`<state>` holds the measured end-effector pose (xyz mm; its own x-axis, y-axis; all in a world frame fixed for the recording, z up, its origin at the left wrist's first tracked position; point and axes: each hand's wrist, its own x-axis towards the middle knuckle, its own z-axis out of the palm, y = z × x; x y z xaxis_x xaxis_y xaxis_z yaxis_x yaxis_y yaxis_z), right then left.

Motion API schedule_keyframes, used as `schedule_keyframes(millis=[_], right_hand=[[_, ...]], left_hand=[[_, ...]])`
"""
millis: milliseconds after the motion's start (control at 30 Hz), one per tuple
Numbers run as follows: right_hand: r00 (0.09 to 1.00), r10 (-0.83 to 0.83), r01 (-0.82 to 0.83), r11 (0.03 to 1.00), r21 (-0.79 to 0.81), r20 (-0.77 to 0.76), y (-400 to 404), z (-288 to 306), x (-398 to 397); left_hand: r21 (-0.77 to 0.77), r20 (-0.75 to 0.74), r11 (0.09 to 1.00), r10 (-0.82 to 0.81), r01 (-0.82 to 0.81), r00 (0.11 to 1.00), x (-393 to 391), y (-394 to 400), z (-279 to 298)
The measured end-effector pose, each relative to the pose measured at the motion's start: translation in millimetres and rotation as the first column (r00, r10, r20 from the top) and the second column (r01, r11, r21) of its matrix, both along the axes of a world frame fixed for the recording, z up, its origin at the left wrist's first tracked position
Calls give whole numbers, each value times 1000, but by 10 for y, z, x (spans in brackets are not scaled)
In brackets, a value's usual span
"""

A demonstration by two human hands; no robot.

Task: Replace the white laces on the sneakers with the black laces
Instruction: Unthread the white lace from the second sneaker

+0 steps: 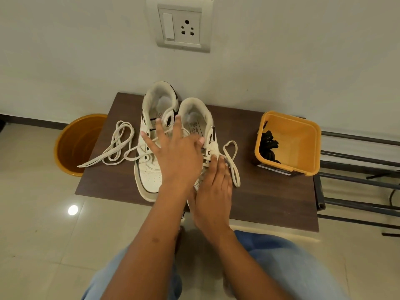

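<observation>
Two white sneakers stand side by side on a dark brown table [270, 195], toes toward me. The left sneaker [149, 172] has its white lace [118, 146] pulled loose and trailing in loops to the left. On the right sneaker [194, 111] the white lace is still threaded, and a loop of it [232, 161] hangs off to the right. My left hand [175, 156] lies spread flat across both shoes, thumb on the right one. My right hand [214, 187] covers the right sneaker's front, fingertips pinching its lace. Black laces [268, 144] lie in an orange box [303, 148].
An orange round bin [75, 144] stands on the floor past the table's left edge. A dark metal rack [357, 169] adjoins the table on the right. The table backs onto a wall with a socket plate [181, 27]. My knees in jeans [281, 267] are below.
</observation>
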<state>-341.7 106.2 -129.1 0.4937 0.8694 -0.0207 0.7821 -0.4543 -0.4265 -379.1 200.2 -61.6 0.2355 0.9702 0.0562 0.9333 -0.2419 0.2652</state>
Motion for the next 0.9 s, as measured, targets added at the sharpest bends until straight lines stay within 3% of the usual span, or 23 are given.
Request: schedule_keyframes(millis=[300, 667, 800, 900], right_hand=[[995, -6, 5, 1000, -3, -103, 15, 53, -42], [974, 29, -51, 995, -90, -225, 31, 176, 8], [963, -2, -35, 991, -132, -269, 91, 209, 54], [969, -13, -23, 990, -140, -248, 118, 221, 45]], left_hand=[[110, 149, 990, 69, -86, 986, 50, -33, 16], [230, 72, 973, 14, -31, 997, 19, -111, 86], [350, 70, 912, 202, -213, 977, -323, 39, 253], [232, -20, 933, 287, -275, 958, -706, 47, 269]])
